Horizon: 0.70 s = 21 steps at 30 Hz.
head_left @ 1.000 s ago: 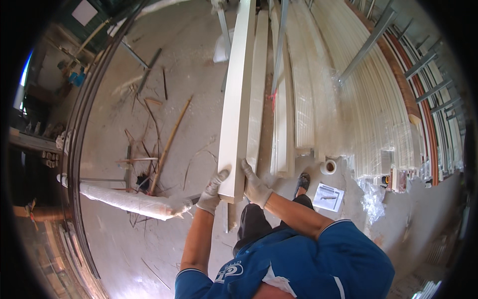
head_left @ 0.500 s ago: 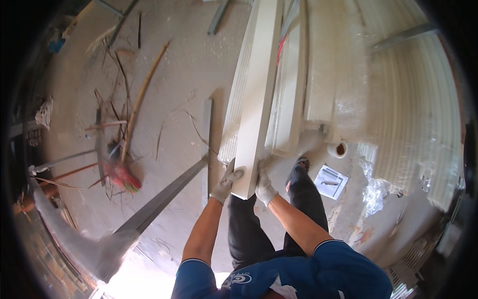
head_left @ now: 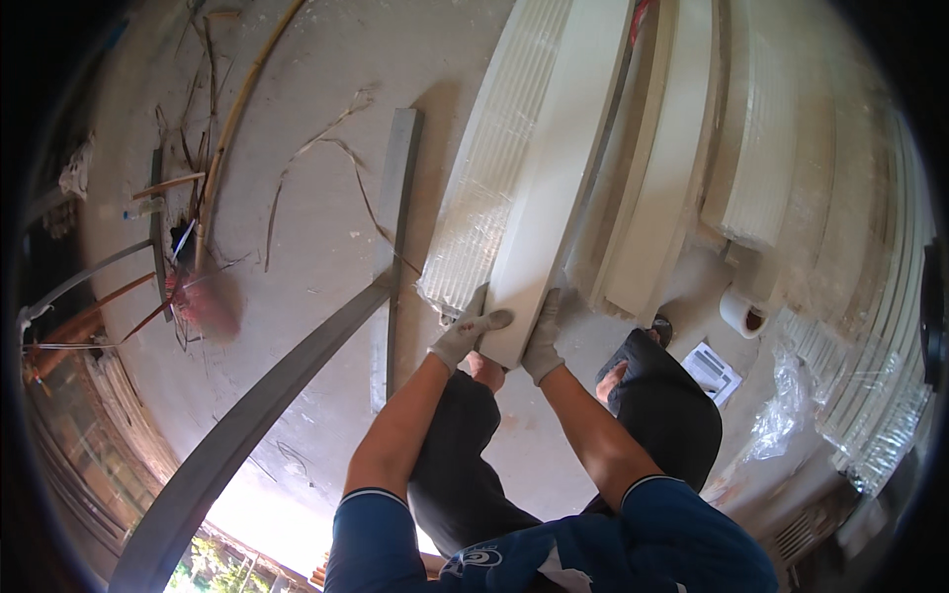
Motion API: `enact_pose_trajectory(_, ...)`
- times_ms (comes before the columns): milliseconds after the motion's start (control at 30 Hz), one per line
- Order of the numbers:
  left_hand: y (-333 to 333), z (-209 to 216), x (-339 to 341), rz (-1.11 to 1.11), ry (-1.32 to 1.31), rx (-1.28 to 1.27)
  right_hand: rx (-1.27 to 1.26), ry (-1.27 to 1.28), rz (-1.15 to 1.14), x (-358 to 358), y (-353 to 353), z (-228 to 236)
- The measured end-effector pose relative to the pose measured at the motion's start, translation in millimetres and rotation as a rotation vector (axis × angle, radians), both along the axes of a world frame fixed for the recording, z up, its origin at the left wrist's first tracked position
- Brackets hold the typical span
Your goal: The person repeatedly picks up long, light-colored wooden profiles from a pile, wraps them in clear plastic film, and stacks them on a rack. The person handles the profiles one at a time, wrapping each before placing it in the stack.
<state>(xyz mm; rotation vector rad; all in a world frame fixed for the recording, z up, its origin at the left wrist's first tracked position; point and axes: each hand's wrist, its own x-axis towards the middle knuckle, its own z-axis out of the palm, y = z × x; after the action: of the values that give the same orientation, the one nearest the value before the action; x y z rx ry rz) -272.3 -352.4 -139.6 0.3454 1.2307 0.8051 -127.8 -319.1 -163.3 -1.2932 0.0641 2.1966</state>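
1. left hand (head_left: 465, 338): gloved, thumb over near-end corner of long white board (head_left: 554, 212), gripping its left edge.
2. right hand (head_left: 543, 341): gloved, gripping board's right edge.
3. board runs away from the body, just right of plastic-wrapped bundle (head_left: 502, 133); can't tell if its near end touches floor (head_left: 316, 296).
4. roll (head_left: 736, 312), printed sheet (head_left: 710, 374) farther right.

The gloved left hand (head_left: 469, 336) curls in a grip, thumb (head_left: 500, 319) toward two o'clock; the gloved right hand (head_left: 543, 344) faces it, fingers (head_left: 550, 304) toward twelve. The left forearm (head_left: 403, 415) points to one o'clock, the right forearm (head_left: 589, 429) to eleven, the legs (head_left: 450, 474) spread apart.
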Motion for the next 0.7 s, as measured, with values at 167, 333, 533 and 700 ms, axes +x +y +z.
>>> enact_pose_trajectory(167, -24, -15, -18, 0.031, 0.042, 0.017, 0.041, -0.036, 0.141, -12, -14, -7)
enact_pose_trajectory(333, -71, -24, -42, 0.013, 0.121, -0.032, -0.162, 0.148, 0.173, -29, -61, -12)
enact_pose_trajectory(533, -144, -69, -78, 0.119, -0.113, -0.160, 0.208, -0.001, 0.830, -15, -84, -36)
enact_pose_trajectory(700, -155, -87, -110, 0.108, -0.334, -0.148, 0.397, -0.033, 0.972, -22, -64, -32)
